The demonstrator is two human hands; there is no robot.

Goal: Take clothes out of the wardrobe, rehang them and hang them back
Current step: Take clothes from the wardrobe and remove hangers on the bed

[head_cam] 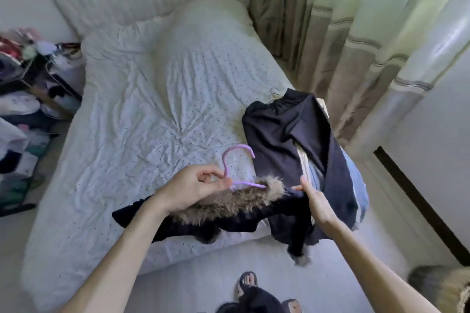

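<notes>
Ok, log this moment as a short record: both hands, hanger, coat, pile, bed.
left hand: grips the hanger near its neck
right hand: fingers pinch the coat's dark fabric by the fur trim
hanger: purple, one arm tucked into the coat's neck
coat: dark, fur-trimmed, lying across the bed's near edge
pile: dark garment over denim, on the bed's right side
bed: white dotted sheet, wrinkled

Hanger shoulder hidden inside fur-collared garment.
</notes>
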